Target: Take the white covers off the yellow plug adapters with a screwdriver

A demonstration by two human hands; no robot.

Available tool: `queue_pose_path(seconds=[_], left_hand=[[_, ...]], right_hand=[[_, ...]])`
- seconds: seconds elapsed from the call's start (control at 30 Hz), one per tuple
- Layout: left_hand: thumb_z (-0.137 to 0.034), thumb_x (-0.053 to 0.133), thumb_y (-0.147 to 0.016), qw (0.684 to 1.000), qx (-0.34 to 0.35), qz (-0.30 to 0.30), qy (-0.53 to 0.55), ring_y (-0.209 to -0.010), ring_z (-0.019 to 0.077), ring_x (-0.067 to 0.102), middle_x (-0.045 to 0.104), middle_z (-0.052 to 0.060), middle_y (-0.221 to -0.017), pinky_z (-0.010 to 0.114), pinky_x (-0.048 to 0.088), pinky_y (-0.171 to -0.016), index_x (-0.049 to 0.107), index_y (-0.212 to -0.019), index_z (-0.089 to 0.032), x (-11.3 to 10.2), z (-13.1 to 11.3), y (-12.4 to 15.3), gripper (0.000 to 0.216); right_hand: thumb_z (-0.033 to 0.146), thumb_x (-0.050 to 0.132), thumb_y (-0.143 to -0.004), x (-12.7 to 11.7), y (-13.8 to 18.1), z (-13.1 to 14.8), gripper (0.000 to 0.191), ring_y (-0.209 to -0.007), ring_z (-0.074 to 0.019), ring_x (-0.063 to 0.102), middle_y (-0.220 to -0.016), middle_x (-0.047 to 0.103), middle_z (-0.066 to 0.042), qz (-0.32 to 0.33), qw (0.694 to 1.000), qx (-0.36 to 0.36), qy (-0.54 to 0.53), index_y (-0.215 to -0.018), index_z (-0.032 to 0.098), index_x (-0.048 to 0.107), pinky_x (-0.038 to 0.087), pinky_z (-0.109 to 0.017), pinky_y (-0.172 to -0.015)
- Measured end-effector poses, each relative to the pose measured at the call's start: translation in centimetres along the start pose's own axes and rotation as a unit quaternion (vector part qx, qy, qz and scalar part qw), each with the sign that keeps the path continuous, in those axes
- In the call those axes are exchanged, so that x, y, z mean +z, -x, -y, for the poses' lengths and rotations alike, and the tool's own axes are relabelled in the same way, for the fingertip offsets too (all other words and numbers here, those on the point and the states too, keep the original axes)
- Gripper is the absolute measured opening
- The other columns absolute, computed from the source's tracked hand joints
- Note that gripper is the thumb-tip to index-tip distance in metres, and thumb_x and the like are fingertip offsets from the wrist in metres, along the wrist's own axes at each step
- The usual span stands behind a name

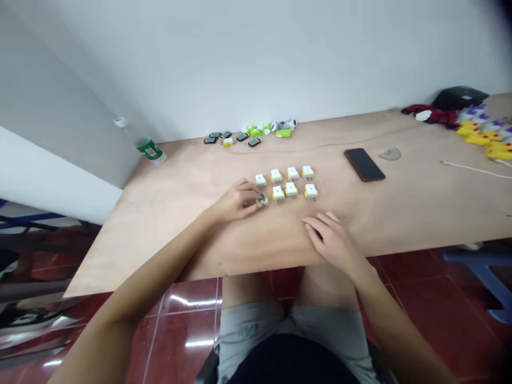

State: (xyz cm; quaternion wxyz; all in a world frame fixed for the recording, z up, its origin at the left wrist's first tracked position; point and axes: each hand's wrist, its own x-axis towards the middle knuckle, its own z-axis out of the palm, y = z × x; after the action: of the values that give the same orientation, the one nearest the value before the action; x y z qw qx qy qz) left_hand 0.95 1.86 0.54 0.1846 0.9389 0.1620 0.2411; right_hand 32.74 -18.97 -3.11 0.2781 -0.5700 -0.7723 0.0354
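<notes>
My left hand [240, 201] reaches in from the left, thumb and fingers closed on a small yellow plug adapter [263, 200] at the near left end of two rows. Its top looks dark and patterned, unlike the plain white tops of the others. Several white-and-yellow plug adapters [291, 189] stand in these rows with metal pins towards me; one [261, 180] sits just behind my left fingers. My right hand [328, 237] rests on the wood near the table's front edge, fingers loosely bent and thumb apart, with nothing seen in it.
Along the wall lie several dark flat pieces [242, 137] and green packets [258, 130]. A bottle [150, 150] stands at the back left. Right of the rows are a phone [364, 164] and a grey flat piece [390, 154]. Yellow-and-purple items [478, 133] and a white cord [476, 168] lie far right.
</notes>
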Motion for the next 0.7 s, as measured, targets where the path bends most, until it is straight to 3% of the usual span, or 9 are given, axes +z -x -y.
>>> queue_pose_path(seconds=[0.3, 0.4, 0.47, 0.57, 0.7], left_hand=[[-0.043, 0.070, -0.112, 0.997, 0.006, -0.008, -0.083, -0.127, 0.0344, 0.071, 0.083, 0.014, -0.135, 0.057, 0.055, -0.117, 0.082, -0.126, -0.022, 2.9, -2.2, -3.6, 0.028], [-0.051, 0.075, -0.110, 0.994, 0.010, -0.014, -0.109, -0.119, 0.0347, 0.071, 0.084, 0.014, -0.121, 0.054, 0.058, -0.110, 0.082, -0.106, -0.020, 4.0, -4.0, -4.2, 0.032], [-0.051, 0.075, -0.111, 0.992, -0.012, -0.006, -0.125, -0.107, 0.0329, 0.070, 0.082, 0.013, -0.105, 0.051, 0.059, -0.099, 0.079, -0.094, -0.020, 4.7, -5.5, -4.0, 0.035], [-0.041, 0.071, -0.114, 0.992, -0.017, -0.005, -0.128, -0.100, 0.0305, 0.068, 0.078, 0.011, -0.095, 0.047, 0.058, -0.090, 0.073, -0.085, -0.021, 5.6, -7.7, -3.0, 0.035], [-0.032, 0.064, -0.118, 0.996, 0.006, -0.010, -0.089, -0.101, 0.0277, 0.073, 0.080, 0.012, -0.104, 0.045, 0.059, -0.094, 0.075, -0.093, -0.020, 6.1, -9.9, -0.8, 0.030]], right_hand=[[0.023, 0.052, -0.118, 0.4, 0.2, -0.6, 0.028, -0.100, -0.0330, 0.065, -0.107, 0.078, -0.013, -0.003, 1.000, -0.005, -0.009, -0.125, 0.021, 0.079, 0.057, -0.051, -0.094], [0.021, 0.052, -0.117, 0.4, 0.1, -0.6, 0.028, -0.100, -0.0326, 0.065, -0.105, 0.077, -0.013, -0.005, 1.000, -0.007, -0.012, -0.126, 0.021, 0.079, 0.058, -0.051, -0.094], [0.020, 0.053, -0.117, 0.4, 0.1, -0.6, 0.028, -0.099, -0.0324, 0.065, -0.103, 0.077, -0.012, -0.009, 1.000, -0.008, -0.013, -0.125, 0.022, 0.080, 0.058, -0.050, -0.093], [0.019, 0.054, -0.116, 0.5, 0.0, -0.6, 0.027, -0.098, -0.0328, 0.067, -0.103, 0.078, -0.012, -0.015, 1.000, -0.009, -0.011, -0.123, 0.021, 0.080, 0.058, -0.050, -0.092], [0.019, 0.052, -0.117, 0.4, -0.3, -0.8, 0.028, -0.097, -0.0323, 0.070, -0.108, 0.084, -0.012, -0.006, 1.000, -0.007, -0.021, -0.123, 0.022, 0.080, 0.058, -0.050, -0.092]])
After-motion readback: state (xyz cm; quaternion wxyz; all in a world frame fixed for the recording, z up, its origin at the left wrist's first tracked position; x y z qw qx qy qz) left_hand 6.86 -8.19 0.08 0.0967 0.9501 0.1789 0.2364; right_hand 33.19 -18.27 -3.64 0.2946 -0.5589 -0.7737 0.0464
